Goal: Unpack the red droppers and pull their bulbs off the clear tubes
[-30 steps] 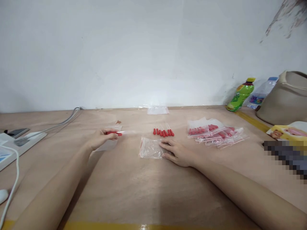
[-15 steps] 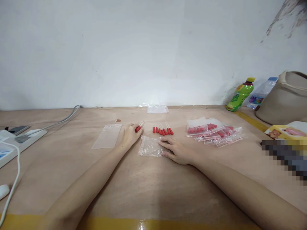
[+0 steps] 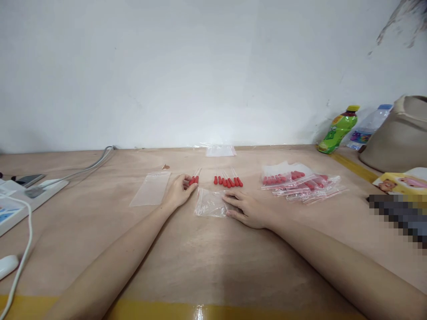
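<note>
My left hand curls round the bulb ends of two droppers with red bulbs and clear thin stems, which point away to the wall. Thumb and fingers lie on either side of the bulbs. My right hand rests with spread fingers on the right edge of a clear zip bag, which lies flat in front of me. Just beyond this bag several more red-bulbed droppers lie side by side. Left of my left hand lies another flat zip bag.
At the right is a pile of zip bags with red-bulbed droppers inside. A green bottle, a clear bottle and a beige bin stand behind it. A power strip with cables is at the left; more bags lie by the wall.
My left hand has drawn back slightly to the left, and two red bulbs now show at its fingertips. My right hand stays on the bag. The view has shifted a little.
</note>
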`<state>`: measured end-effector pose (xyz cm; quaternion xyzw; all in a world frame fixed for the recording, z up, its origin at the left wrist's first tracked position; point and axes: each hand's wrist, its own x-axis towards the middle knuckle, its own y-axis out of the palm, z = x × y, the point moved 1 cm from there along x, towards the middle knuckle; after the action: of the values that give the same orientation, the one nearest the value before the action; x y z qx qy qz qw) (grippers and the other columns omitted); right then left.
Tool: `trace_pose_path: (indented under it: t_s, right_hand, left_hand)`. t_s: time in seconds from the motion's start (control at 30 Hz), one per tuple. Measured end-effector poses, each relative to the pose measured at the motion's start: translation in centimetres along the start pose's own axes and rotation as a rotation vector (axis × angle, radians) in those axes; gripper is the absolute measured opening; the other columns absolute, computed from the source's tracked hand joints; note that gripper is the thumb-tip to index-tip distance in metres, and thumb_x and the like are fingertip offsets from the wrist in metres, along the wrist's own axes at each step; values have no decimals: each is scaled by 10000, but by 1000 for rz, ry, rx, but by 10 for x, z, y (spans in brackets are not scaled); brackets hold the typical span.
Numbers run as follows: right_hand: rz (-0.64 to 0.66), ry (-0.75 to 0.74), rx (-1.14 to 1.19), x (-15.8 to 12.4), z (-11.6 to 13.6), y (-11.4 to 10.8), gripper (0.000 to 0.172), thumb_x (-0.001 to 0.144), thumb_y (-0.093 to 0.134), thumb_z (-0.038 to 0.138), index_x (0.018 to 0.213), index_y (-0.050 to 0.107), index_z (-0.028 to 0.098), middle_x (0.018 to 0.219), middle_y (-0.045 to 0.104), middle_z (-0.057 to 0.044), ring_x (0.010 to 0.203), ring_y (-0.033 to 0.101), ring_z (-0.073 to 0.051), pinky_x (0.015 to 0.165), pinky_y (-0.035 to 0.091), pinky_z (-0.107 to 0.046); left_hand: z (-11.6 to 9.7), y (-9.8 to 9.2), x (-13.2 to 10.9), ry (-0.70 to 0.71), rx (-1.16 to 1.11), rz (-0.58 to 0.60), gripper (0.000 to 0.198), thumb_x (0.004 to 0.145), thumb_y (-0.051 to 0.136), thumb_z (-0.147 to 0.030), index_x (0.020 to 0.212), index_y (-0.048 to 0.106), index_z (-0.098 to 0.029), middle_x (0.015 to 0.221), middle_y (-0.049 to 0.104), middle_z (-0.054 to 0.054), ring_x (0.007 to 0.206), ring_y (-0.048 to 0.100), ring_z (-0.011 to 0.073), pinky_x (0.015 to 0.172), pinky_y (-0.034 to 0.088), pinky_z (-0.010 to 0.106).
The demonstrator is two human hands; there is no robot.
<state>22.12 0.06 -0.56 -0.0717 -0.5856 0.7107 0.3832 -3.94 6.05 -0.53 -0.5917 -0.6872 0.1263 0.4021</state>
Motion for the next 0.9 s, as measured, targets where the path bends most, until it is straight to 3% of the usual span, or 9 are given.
trace_pose_path:
  t_s: [0.1,0.33,0.6,0.77,0.9]
  right_hand:
    - [8,4,5,0,0,0,465,871,393,422,1256,452,169,1244,462,-118,1174,405,-225,987,360,-391]
    - [6,12,20,0,-2,2,468,868,398,425,1258,451,172,1249,458,-115,1177,403,-222,987,360,-387]
    - [12,14,14,0,1,0,462,870,397,414,1253,455,164,1246,461,-118,1172,407,-222,986,362,-390]
    - [-5,3,16,0,1,0,451,868,402,412,1252,456,181,1244,465,-113,1170,411,-225,980,367,-400]
    - [7,9,13,0,1,-1,482,869,400,418,1287,414,179,1261,451,-112,1186,394,-221,996,351,-399]
  left_hand:
    - [3,1,2,-6,-23,-87,223,709,603,-397,781,595,-186,741,623,15,643,587,142,600,485,264]
    - [8,2,9,-97,-37,-263,274,778,501,-407,860,583,-159,856,653,58,749,610,156,677,487,272]
    - [13,1,13,-148,20,-146,270,700,584,-434,750,584,-168,762,639,42,687,594,157,644,477,277]
    - [11,-1,11,-135,51,-129,286,731,546,-437,796,574,-160,786,629,52,705,591,163,654,473,287]
    - [-3,-6,2,-97,80,-175,270,790,483,-413,813,579,-162,846,625,60,780,580,181,733,463,323]
